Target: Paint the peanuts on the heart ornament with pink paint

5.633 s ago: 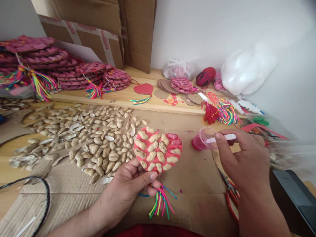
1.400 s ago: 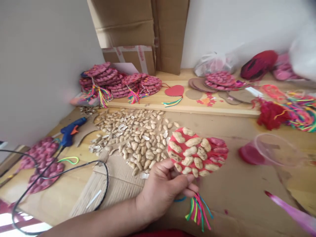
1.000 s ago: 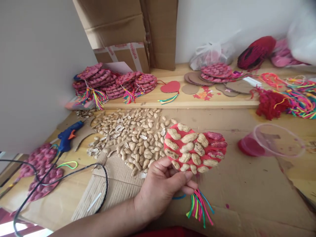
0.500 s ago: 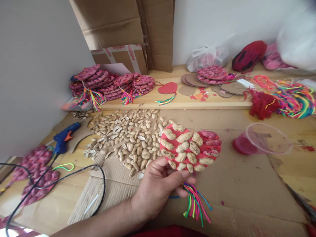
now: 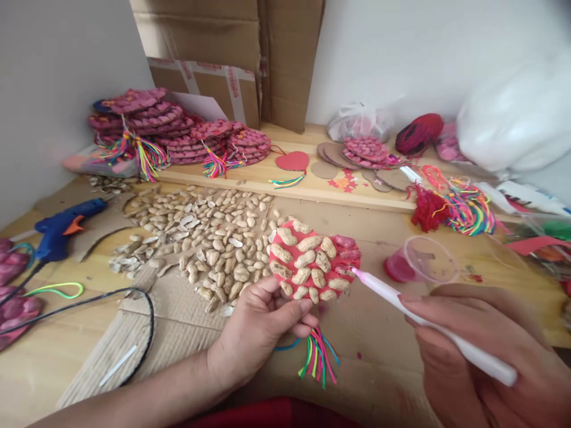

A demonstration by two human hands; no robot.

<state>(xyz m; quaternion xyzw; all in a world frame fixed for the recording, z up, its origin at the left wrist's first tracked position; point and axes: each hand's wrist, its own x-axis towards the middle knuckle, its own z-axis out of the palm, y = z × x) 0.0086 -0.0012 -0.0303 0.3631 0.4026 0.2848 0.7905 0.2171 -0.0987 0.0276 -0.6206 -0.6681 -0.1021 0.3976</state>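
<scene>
My left hand pinches the lower edge of a red heart-shaped card covered with rows of peanuts. Most of the peanuts are plain tan, while a few at the right edge are coloured pink. From the bottom of the heart hangs a multicoloured tassel. A white paintbrush is gripped in my right hand, and its pink tip reaches the peanuts on the heart's right side. To the right stands a clear plastic cup with pink liquid.
Loose peanuts spread across the cardboard at left, near a blue glue gun with a black cord. Stacks of pink peanut-covered pieces line the raised back shelf. Bundles of coloured cords lie at the right.
My right hand has come into view from the right with the brush, whose tip now meets the heart. The camera view has shifted, and my left hand still holds the heart.
</scene>
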